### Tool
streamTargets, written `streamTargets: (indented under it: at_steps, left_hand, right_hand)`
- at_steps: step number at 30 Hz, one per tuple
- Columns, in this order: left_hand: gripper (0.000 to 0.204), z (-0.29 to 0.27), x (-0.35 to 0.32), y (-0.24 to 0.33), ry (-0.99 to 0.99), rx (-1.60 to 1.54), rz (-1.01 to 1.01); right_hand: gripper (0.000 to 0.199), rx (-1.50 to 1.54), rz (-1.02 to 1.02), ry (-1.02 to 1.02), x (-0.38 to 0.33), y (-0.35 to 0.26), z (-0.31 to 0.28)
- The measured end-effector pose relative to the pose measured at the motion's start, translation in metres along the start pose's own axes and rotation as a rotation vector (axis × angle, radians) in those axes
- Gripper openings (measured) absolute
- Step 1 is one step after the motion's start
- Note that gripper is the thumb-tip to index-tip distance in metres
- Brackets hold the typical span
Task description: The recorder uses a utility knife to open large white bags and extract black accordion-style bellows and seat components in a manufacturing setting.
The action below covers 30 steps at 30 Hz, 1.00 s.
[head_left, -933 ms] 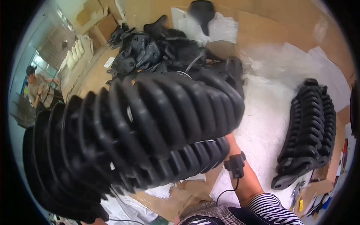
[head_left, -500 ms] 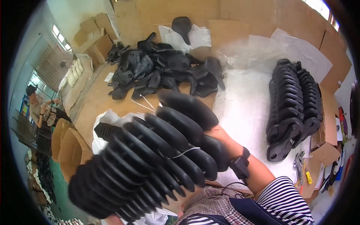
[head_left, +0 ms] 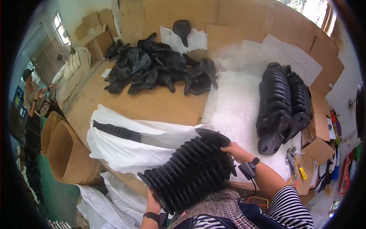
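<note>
A long nested stack of black bicycle saddles [head_left: 187, 171] is held close in front of my body, tilted with its right end higher. My left hand [head_left: 152, 201] grips its lower left end; the fingers are partly hidden behind the saddles. At the upper right end, my right hand [head_left: 236, 151] is closed round the last saddle. Just beyond the stack lies a white sack [head_left: 126, 152] on the bench, with a dark ribbed row of black pieces [head_left: 116, 131] showing in its opening.
Loose black saddles [head_left: 160, 68] lie heaped at the back of the bench. Two more nested rows [head_left: 276, 103] stand at the right on white sheeting. Pliers [head_left: 291, 158] and a yellow-handled tool [head_left: 302, 172] lie nearby. Cardboard boxes [head_left: 72, 152] stand left, and another person [head_left: 34, 93] works farther off.
The stack has come down and nearer my body, turning so its side faces up. My left hand and more of the white sack now show.
</note>
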<state>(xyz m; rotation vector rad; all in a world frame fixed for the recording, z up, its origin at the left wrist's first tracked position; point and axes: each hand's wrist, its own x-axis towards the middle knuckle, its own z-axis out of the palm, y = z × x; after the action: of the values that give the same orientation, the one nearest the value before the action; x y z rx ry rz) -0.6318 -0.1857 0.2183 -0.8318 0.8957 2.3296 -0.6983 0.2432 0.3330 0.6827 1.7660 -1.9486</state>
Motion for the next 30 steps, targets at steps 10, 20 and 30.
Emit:
streamTargets:
  at_steps: [10, 20, 30]
  left_hand:
    - [0.076, -0.011, 0.023, -0.010, 0.062, 0.057, 0.013]
    - [0.083, -0.004, 0.009, -0.004, 0.204, -0.001, -0.099]
    - [0.084, 0.018, 0.001, -0.027, 0.245, 0.106, 0.092]
  right_hand:
    - [0.028, -0.305, -0.226, 0.213, 0.037, -0.026, -0.023]
    - [0.031, -0.838, -0.182, 0.243, -0.026, -0.095, -0.089]
    - [0.079, -0.665, -0.335, -0.239, 0.065, 0.003, -0.043]
